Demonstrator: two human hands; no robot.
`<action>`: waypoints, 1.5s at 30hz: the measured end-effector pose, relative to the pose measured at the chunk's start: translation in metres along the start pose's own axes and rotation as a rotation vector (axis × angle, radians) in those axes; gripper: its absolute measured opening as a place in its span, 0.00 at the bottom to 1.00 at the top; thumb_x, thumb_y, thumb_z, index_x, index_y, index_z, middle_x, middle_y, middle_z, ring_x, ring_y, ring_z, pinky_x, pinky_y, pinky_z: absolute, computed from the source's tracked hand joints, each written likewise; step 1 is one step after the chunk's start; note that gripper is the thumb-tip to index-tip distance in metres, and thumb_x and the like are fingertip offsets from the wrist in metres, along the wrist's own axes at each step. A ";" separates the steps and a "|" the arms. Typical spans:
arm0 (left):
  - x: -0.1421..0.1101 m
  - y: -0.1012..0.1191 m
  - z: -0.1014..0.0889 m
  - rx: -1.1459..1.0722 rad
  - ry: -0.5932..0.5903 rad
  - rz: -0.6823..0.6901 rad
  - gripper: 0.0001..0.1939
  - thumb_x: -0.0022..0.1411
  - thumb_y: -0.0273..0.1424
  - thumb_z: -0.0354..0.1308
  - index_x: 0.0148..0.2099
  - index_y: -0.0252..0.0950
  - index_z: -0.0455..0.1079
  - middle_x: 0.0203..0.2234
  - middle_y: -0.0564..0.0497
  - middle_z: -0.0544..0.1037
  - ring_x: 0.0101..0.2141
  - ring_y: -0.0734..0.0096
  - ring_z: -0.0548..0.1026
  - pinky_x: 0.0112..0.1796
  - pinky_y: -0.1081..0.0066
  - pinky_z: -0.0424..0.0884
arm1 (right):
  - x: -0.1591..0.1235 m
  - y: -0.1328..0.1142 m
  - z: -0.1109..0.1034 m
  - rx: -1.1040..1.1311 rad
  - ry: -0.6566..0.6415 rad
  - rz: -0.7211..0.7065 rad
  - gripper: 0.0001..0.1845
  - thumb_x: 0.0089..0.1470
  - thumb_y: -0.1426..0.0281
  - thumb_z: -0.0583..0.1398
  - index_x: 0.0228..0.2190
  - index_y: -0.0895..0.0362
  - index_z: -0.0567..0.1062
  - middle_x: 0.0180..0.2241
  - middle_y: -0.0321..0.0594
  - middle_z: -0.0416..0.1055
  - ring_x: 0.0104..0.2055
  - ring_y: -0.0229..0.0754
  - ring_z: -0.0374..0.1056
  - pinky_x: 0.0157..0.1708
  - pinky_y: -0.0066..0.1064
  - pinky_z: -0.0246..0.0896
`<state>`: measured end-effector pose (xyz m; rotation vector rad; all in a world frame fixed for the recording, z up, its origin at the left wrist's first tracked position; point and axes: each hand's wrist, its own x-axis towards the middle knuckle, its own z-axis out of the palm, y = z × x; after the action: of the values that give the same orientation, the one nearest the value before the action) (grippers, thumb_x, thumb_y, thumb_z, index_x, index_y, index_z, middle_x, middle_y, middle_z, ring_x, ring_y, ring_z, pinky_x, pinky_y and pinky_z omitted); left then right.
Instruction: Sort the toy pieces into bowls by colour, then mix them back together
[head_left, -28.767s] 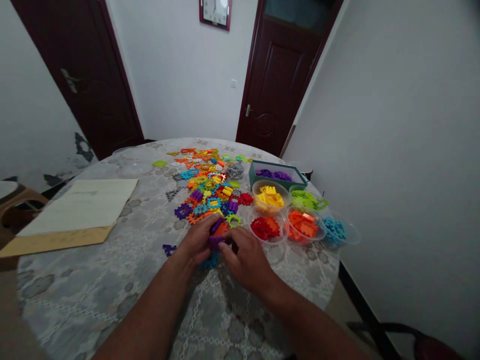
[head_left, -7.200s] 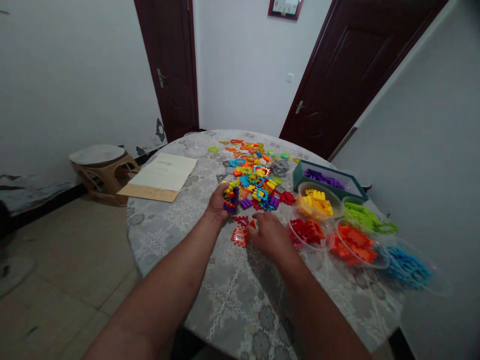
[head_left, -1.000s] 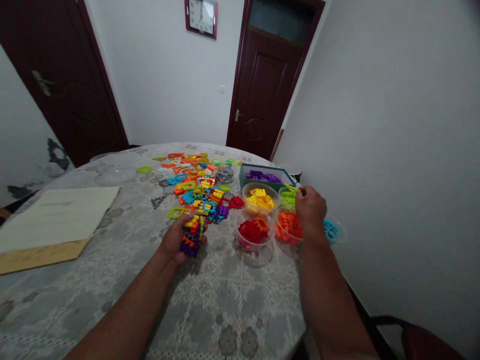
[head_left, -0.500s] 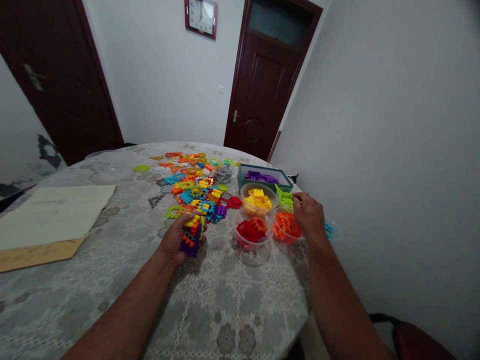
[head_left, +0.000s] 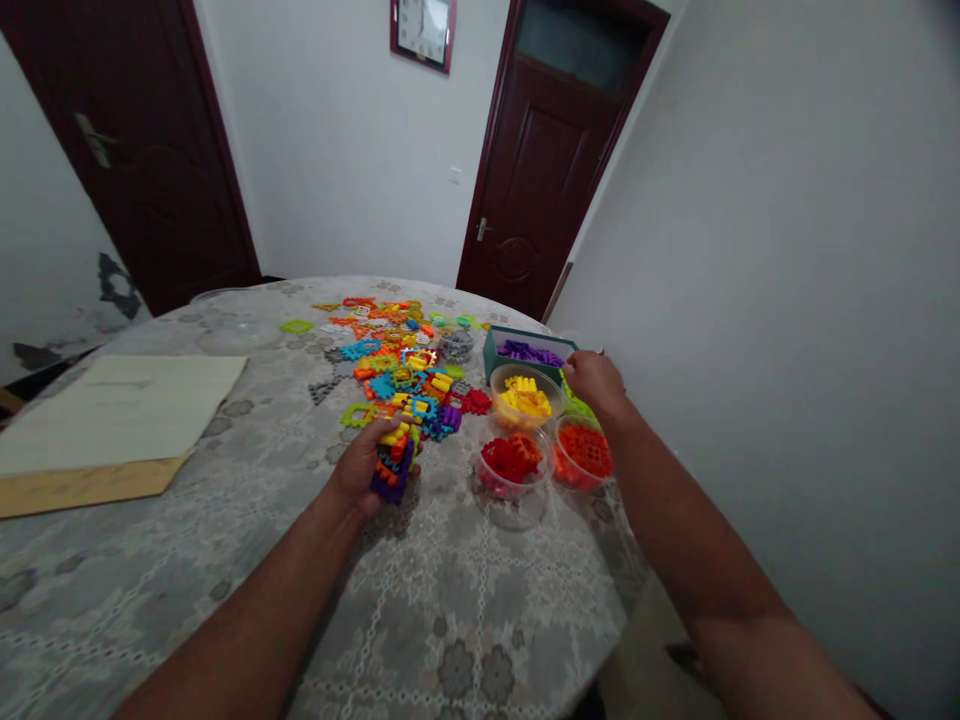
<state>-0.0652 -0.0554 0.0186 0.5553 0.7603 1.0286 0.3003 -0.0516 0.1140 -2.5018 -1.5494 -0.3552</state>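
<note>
My left hand (head_left: 363, 468) is wrapped round a bunch of plastic building pieces (head_left: 394, 470) in purple, orange, yellow and green, held over the near side of a mixed pile (head_left: 409, 375). Over the right end of a dark green box (head_left: 501, 368), my right hand (head_left: 598, 384) has its fingers pinched together; anything in them is too small or hidden to make out. Purple pieces (head_left: 529, 352) lie in the box. Lime green pieces (head_left: 576, 403) show just below my right fingers, partly covered by the hand.
Clear tubs hold yellow pieces (head_left: 523, 397), red pieces (head_left: 510, 459) and orange pieces (head_left: 585, 452). A small tub of grey pieces (head_left: 455, 345) stands beside the pile. Paper sheets (head_left: 127, 410) lie at the left on the patterned tablecloth (head_left: 420, 620). A wall borders the right side.
My right hand has moved from above the lime green and orange pieces up and away to the purple pieces' box. My left hand keeps its bunch in about the same place.
</note>
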 end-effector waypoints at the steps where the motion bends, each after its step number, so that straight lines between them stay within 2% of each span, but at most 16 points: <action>1: 0.000 0.000 0.000 -0.001 0.003 0.000 0.12 0.56 0.30 0.64 0.43 0.32 0.76 0.26 0.46 0.80 0.24 0.62 0.80 0.19 0.67 0.77 | 0.013 -0.001 0.004 -0.012 -0.028 0.023 0.17 0.65 0.64 0.59 0.48 0.60 0.84 0.48 0.56 0.82 0.51 0.51 0.78 0.49 0.33 0.69; 3: 0.000 0.001 0.000 0.001 0.006 0.003 0.12 0.55 0.31 0.65 0.43 0.33 0.76 0.27 0.46 0.81 0.23 0.62 0.80 0.19 0.67 0.77 | 0.032 -0.003 0.015 -0.022 -0.067 0.048 0.20 0.63 0.62 0.62 0.48 0.62 0.83 0.49 0.59 0.81 0.51 0.53 0.78 0.48 0.34 0.70; 6: 0.001 0.000 -0.002 0.006 -0.005 0.015 0.13 0.56 0.31 0.65 0.44 0.32 0.76 0.27 0.46 0.81 0.24 0.63 0.80 0.20 0.67 0.77 | 0.046 -0.004 0.035 -0.031 -0.113 0.082 0.24 0.59 0.58 0.66 0.50 0.63 0.82 0.50 0.60 0.81 0.53 0.55 0.78 0.48 0.34 0.71; 11: 0.003 -0.001 -0.005 -0.007 0.010 0.015 0.11 0.56 0.30 0.65 0.42 0.33 0.76 0.26 0.47 0.80 0.24 0.63 0.79 0.20 0.67 0.77 | 0.055 0.002 0.053 -0.023 -0.141 0.137 0.23 0.56 0.63 0.68 0.49 0.63 0.83 0.48 0.63 0.81 0.53 0.58 0.79 0.48 0.36 0.72; 17: 0.001 0.001 -0.003 -0.009 -0.013 0.006 0.12 0.56 0.30 0.64 0.43 0.32 0.77 0.25 0.47 0.80 0.23 0.63 0.79 0.20 0.68 0.77 | 0.062 0.027 0.047 0.032 -0.153 0.197 0.20 0.62 0.64 0.66 0.48 0.68 0.82 0.48 0.64 0.80 0.53 0.56 0.78 0.49 0.34 0.72; 22: 0.002 0.000 -0.003 -0.004 -0.008 0.012 0.12 0.55 0.31 0.65 0.43 0.33 0.77 0.26 0.46 0.80 0.23 0.61 0.80 0.20 0.67 0.77 | 0.061 0.044 0.040 0.085 -0.180 0.231 0.20 0.68 0.57 0.64 0.50 0.61 0.78 0.48 0.47 0.79 0.48 0.47 0.78 0.50 0.43 0.75; 24: 0.002 -0.001 -0.003 0.009 -0.011 0.011 0.12 0.55 0.31 0.65 0.43 0.33 0.77 0.27 0.46 0.81 0.23 0.62 0.80 0.20 0.67 0.77 | 0.061 0.047 0.038 0.105 -0.183 0.241 0.19 0.68 0.57 0.64 0.50 0.60 0.78 0.49 0.46 0.78 0.48 0.46 0.77 0.50 0.44 0.75; 30: 0.005 -0.002 -0.006 -0.001 -0.009 0.002 0.12 0.56 0.30 0.64 0.43 0.33 0.77 0.26 0.46 0.80 0.23 0.63 0.80 0.20 0.68 0.77 | 0.058 0.054 0.043 0.157 -0.195 0.229 0.18 0.68 0.59 0.64 0.52 0.59 0.77 0.51 0.45 0.76 0.49 0.47 0.76 0.49 0.43 0.75; 36: 0.006 -0.003 -0.006 0.004 -0.010 0.008 0.12 0.57 0.30 0.64 0.43 0.32 0.77 0.26 0.45 0.81 0.22 0.64 0.78 0.20 0.66 0.78 | 0.057 0.056 0.056 0.190 -0.259 0.202 0.16 0.67 0.59 0.65 0.43 0.61 0.79 0.41 0.42 0.80 0.41 0.43 0.78 0.44 0.39 0.76; 40: 0.005 -0.003 -0.005 0.030 -0.031 0.018 0.12 0.56 0.31 0.64 0.43 0.32 0.77 0.25 0.46 0.80 0.21 0.65 0.77 0.20 0.67 0.76 | 0.056 0.053 0.057 0.205 -0.224 0.194 0.15 0.65 0.60 0.66 0.39 0.62 0.81 0.39 0.44 0.81 0.41 0.42 0.78 0.44 0.37 0.75; 45: 0.004 -0.002 -0.006 0.010 -0.029 0.014 0.12 0.56 0.31 0.64 0.42 0.33 0.77 0.26 0.47 0.80 0.21 0.64 0.78 0.20 0.67 0.76 | 0.054 0.052 0.050 0.230 -0.143 0.200 0.15 0.67 0.59 0.65 0.42 0.60 0.80 0.45 0.44 0.81 0.47 0.45 0.78 0.50 0.43 0.74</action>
<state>-0.0669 -0.0520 0.0119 0.5833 0.7371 1.0281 0.3752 -0.0150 0.0802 -2.5137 -1.2862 0.0300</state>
